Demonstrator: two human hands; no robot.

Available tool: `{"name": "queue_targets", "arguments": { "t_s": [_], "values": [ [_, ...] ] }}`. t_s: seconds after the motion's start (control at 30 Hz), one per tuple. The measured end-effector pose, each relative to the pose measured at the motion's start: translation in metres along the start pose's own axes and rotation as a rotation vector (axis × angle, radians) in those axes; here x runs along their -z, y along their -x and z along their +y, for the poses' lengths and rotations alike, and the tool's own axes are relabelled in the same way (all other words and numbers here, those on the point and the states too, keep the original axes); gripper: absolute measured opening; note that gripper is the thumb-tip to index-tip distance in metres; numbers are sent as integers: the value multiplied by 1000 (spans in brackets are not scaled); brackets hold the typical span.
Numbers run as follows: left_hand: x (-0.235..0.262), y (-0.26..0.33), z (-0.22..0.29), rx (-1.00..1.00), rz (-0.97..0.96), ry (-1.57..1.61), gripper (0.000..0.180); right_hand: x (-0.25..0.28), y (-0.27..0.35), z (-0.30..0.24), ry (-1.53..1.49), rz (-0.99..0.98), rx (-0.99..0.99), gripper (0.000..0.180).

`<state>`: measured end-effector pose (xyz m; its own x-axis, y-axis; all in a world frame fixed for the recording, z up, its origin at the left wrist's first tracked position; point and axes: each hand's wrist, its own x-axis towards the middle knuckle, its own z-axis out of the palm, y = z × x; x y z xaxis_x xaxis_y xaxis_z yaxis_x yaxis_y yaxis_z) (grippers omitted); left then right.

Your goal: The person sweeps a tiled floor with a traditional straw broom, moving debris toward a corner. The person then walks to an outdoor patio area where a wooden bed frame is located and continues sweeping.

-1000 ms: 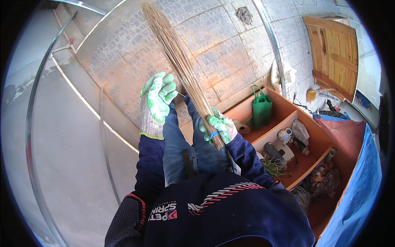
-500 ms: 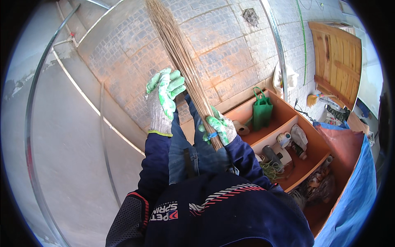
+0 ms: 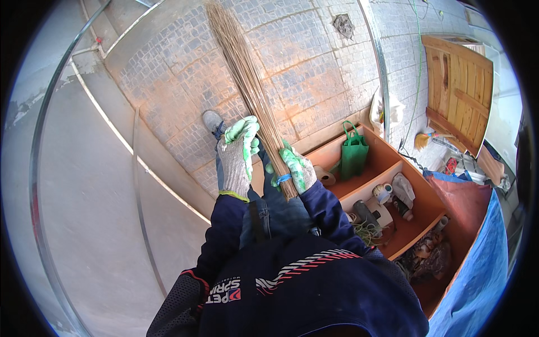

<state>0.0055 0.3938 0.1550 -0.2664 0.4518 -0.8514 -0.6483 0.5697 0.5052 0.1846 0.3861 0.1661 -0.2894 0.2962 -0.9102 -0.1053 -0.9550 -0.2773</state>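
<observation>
A long broom of thin brown sticks stretches from my hands up and away over the grey paving stones. My right hand, in a green and white work glove, is closed round the bundle near its lower end. My left hand, gloved the same way, lies against the bundle a little higher on its left side, fingers curled on it. My dark blue sleeves and jeans show below the hands, and one grey shoe rests on the paving.
An orange wooden shelf unit lies at the right, holding a green bag, a tape roll, tools and cord. A blue tarpaulin and a wooden door are further right. A smooth concrete strip with a metal rail runs along the left.
The view has shifted slightly and the broom now stands more upright in it. Both hands keep their hold on the bundle, left hand a little lower than before.
</observation>
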Motion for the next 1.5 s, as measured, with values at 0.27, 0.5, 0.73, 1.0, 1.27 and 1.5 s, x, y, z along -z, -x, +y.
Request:
{"name": "queue_targets", "arguments": {
  "t_s": [0.27, 0.5, 0.73, 1.0, 1.27, 1.5],
  "values": [
    [12, -1, -26, 143, -2, -166, 17, -3, -6, 16, 29, 45, 92, 49],
    [15, 20, -73, 330, -52, -61, 20, 18, -30, 46, 108, 205, 182, 42],
    [44, 21, -105, 331, -13, 65, 26, 37, -37, 68, 291, 165, 90, 48],
    [73, 39, -121, -5, 35, 681, 55, 8, -37, 61, 217, 79, 35, 61],
    [48, 20, -88, -38, 239, 273, 48, -22, -45, 66, 1493, -181, 699, 39],
    [163, -42, -91, 98, 225, 278, 48, -35, -87, 70, 1074, -442, 686, 40]
  ]
}}
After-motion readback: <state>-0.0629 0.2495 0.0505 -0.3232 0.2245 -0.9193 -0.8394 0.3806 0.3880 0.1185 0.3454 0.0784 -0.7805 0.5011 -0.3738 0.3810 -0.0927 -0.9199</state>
